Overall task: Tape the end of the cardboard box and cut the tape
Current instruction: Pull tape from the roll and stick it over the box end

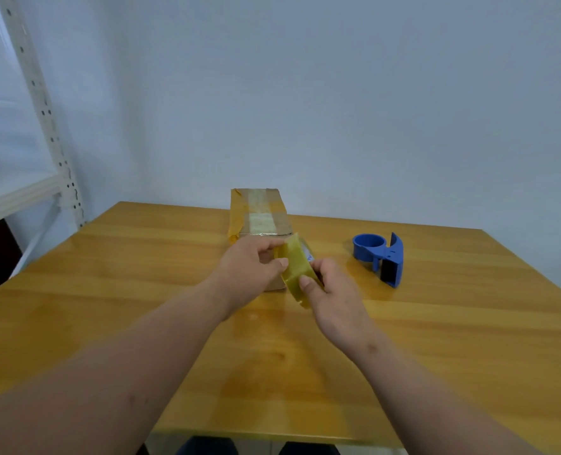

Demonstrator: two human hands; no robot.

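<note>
A brown cardboard box (258, 213) lies lengthwise in the middle of the wooden table (141, 290), with yellowish tape along its top. In front of its near end I hold a yellow tape roll (297, 274). My left hand (253, 270) pinches the roll's upper left edge against the box end. My right hand (331, 290) grips the roll from below and right, thumb on its outer face. The box's near end is mostly hidden behind my hands and the roll.
A blue tape dispenser (379, 257) with no roll in it stands on the table to the right of the box. A white metal shelf rack (42, 126) rises at the left, off the table. A plain wall lies behind.
</note>
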